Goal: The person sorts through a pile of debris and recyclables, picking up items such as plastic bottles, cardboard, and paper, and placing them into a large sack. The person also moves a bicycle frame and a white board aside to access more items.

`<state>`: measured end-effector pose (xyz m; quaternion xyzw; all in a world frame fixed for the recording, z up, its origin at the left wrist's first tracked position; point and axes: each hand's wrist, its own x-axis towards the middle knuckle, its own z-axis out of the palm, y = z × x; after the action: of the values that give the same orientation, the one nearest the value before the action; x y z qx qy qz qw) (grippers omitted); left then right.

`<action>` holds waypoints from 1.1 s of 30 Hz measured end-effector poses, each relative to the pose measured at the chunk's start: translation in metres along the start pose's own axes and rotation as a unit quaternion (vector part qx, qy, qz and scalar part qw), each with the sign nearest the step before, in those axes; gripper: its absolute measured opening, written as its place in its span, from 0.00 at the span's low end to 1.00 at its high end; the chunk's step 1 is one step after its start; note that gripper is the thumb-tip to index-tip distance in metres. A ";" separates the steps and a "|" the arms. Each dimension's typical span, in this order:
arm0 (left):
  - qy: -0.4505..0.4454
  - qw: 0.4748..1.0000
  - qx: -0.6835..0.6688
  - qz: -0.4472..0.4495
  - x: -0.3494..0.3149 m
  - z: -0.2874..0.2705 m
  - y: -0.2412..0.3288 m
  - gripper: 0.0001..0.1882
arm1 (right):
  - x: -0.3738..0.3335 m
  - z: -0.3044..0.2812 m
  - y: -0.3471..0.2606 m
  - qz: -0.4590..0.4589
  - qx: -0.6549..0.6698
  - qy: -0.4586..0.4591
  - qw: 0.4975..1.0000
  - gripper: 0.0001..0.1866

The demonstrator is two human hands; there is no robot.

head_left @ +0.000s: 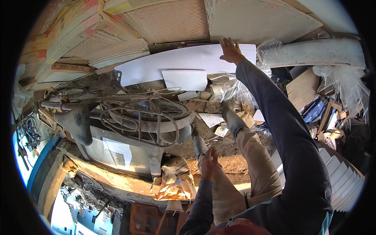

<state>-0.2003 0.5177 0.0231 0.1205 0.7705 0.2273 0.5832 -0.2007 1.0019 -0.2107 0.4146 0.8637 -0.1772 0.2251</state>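
Observation:
My right arm reaches far forward, and my right hand [232, 51] is open, its fingers spread at the upper edge of a long white panel [180, 58]. Whether the palm presses on the panel or only hovers over it I cannot tell. Low in front of my left thigh hangs my left hand [209, 162], empty, with loosely bent fingers. A smaller white board [185, 80] lies against the long panel's lower edge. Beside the right forearm is crumpled clear plastic wrap [239, 91].
On the left, a dusty bicycle [156, 125] stands near a pale cabinet [125, 156]. Cartons and stacked sheets [117, 58] line the far side. Wood scraps [331, 117] and broken boards pile up at right, above stacked white panels [340, 176]. Rubble surrounds my feet.

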 end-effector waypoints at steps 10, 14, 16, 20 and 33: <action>0.083 0.887 -0.402 -0.213 0.211 0.053 0.095 0.51 | -0.205 -0.001 0.017 -0.197 0.081 -0.024 0.977 0.08; 0.151 0.850 -0.468 -0.192 0.250 0.054 0.099 0.40 | -0.280 0.001 0.017 -0.201 0.093 -0.101 0.970 0.12; 0.176 0.851 -0.462 -0.176 0.252 0.060 0.078 0.29 | -0.282 0.004 0.029 -0.185 0.145 -0.227 0.945 0.22; 0.199 0.862 -0.435 -0.165 0.252 0.072 0.036 0.16 | -0.216 0.024 0.074 -0.083 0.183 -0.115 0.973 0.34; 0.168 0.834 -0.500 -0.159 0.223 0.040 0.061 0.15 | -0.363 0.145 0.197 0.126 -0.035 -0.216 0.968 0.25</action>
<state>-0.2320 0.6794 -0.1437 -0.3520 0.6464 0.5023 0.4538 0.1926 0.8165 -0.1606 0.4634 0.7412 -0.2025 0.4414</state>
